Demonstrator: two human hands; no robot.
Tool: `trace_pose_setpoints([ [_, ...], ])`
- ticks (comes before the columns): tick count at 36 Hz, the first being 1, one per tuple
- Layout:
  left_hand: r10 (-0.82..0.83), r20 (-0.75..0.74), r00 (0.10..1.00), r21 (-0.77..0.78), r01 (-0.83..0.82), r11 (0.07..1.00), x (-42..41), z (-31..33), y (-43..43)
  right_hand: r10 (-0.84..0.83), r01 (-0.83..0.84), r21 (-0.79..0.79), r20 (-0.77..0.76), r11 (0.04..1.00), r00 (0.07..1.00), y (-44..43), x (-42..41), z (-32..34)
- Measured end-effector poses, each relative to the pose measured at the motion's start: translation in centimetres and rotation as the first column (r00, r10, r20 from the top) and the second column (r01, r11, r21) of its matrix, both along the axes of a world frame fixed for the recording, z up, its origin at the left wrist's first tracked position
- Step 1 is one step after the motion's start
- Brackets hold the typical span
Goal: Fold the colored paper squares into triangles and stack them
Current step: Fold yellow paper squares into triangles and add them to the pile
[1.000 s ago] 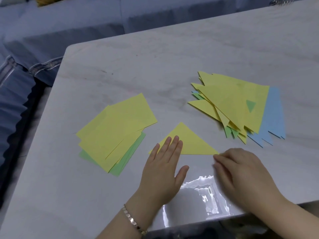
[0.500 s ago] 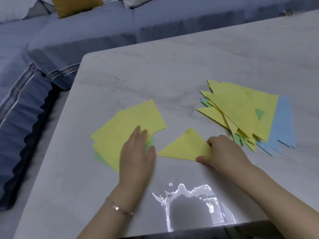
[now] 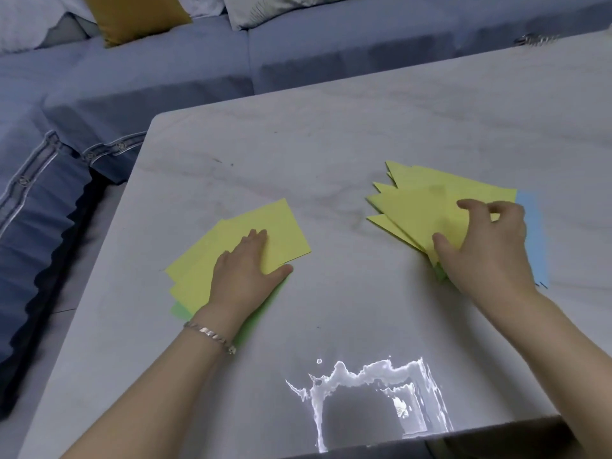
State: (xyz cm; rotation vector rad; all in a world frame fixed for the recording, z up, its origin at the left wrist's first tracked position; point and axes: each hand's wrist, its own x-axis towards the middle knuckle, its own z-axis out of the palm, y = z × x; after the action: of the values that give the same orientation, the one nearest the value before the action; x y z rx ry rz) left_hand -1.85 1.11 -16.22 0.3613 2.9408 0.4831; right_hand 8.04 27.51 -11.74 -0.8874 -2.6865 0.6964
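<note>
Two paper piles on my table [image 3: 331, 134]: unfolded squares [image 3: 241, 240] and folded triangles [image 3: 427, 207]. Two hands, one bracelet [image 3: 208, 332].

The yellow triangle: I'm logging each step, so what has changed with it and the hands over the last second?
The right hand carried the yellow triangle rightward onto the triangle stack. The left hand moved left onto the unfolded squares. Both piles stayed put.

I have only one view, from a camera worn on the head, looking forward and down at the table [image 3: 331, 144] from close. A sofa [image 3: 165, 67] fills the far left.
</note>
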Motion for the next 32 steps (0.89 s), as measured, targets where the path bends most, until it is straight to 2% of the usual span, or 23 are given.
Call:
trace_pose_setpoints([
  [3,-0.036,0.000,0.999,-0.075,0.036,0.997,-0.3,0.5,0.4,0.089,-0.085,0.082,-0.042,0.993,0.995,-1.2,0.6,-0.4],
  [8,-0.216,-0.139,0.966,-0.372,0.151,0.916,-0.3,1.2,0.9,0.397,-0.401,-0.006,-0.113,0.916,0.911,-3.6,1.2,-1.4],
  [11,-0.297,-0.201,0.934,-0.381,0.205,0.902,-0.4,1.3,0.8,0.516,-0.525,-0.014,-0.168,0.851,0.840,-4.8,1.3,-1.8],
  [14,-0.358,-0.312,0.880,-0.311,0.261,0.914,-0.5,1.5,0.0,0.552,-0.564,0.014,-0.224,0.826,0.803,-5.3,1.0,-2.3],
  [16,-0.334,-0.423,0.842,-0.235,0.254,0.938,0.0,1.6,-0.2,0.553,-0.568,0.030,-0.273,0.823,0.787,-5.4,0.7,-2.5],
  [19,-0.246,-0.508,0.825,-0.009,0.280,0.960,1.7,2.0,0.8,0.589,-0.589,0.100,-0.302,0.802,0.750,-5.5,0.4,-2.8],
  [21,-0.232,-0.509,0.829,0.147,0.350,0.925,3.1,2.7,1.8,0.618,-0.606,0.138,-0.283,0.783,0.734,-5.6,0.2,-3.2],
  [23,-0.221,-0.421,0.880,0.380,0.392,0.838,4.5,3.6,2.7,0.633,-0.615,0.167,-0.312,0.771,0.709,-5.5,0.0,-3.6],
  [24,-0.195,-0.338,0.921,0.498,0.350,0.793,5.2,4.1,3.1,0.638,-0.622,0.172,-0.349,0.764,0.687,-5.4,0.0,-3.8],
  [26,-0.123,-0.158,0.980,0.647,0.197,0.737,6.2,4.8,3.5,0.659,-0.651,0.190,-0.426,0.735,0.620,-5.0,0.1,-3.9],
  [28,-0.057,0.069,0.996,0.715,-0.009,0.699,6.4,5.3,3.6,0.675,-0.662,0.235,-0.490,0.712,0.552,-4.6,0.5,-4.1],
  [30,0.072,0.290,0.954,0.762,-0.276,0.585,5.9,5.7,3.4,0.690,-0.657,0.292,-0.528,0.695,0.495,-4.3,1.0,-4.3],
  [32,0.162,0.531,0.832,0.720,-0.544,0.431,5.1,6.1,3.2,0.722,-0.659,0.352,-0.529,0.664,0.445,-4.0,1.3,-4.4],
])
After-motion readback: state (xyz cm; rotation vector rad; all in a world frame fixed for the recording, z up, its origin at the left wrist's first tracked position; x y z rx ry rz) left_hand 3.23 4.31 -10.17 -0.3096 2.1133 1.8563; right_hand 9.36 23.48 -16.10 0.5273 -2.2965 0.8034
